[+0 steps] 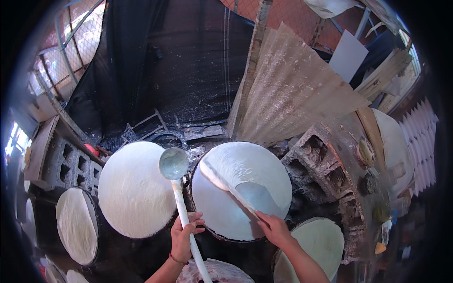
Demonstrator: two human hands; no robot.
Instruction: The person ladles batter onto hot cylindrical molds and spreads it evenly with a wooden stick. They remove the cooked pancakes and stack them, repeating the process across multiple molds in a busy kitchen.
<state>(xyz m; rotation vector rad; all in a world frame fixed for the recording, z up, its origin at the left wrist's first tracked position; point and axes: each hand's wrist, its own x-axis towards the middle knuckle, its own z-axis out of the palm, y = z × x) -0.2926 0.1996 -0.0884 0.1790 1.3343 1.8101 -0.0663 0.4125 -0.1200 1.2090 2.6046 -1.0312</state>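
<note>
In my left hand point(183, 231) is the long pale handle of a ladle point(173, 163). Its round bowl is wet and whitish inside, and hangs between two large round pans. My right hand point(274, 226) pinches the near end of a thin pale strip point(214, 177) that crosses the right-hand pan point(226, 219) diagonally. Whether the strip is a spreader or the lifted edge of a sheet, I cannot tell. Beyond it, the pan's white layer shows curved streaks and a smooth grey-blue patch. The left-hand pan point(136, 191) carries an even, white, grainy layer.
More round pans with pale layers stand at the left point(76, 226) and lower right point(313, 244). Hollow concrete blocks point(72, 166) flank the pans. A corrugated sheet point(293, 85) leans at the back beside a black tarp point(177, 63). A cluttered ledge point(364, 191) runs along the right.
</note>
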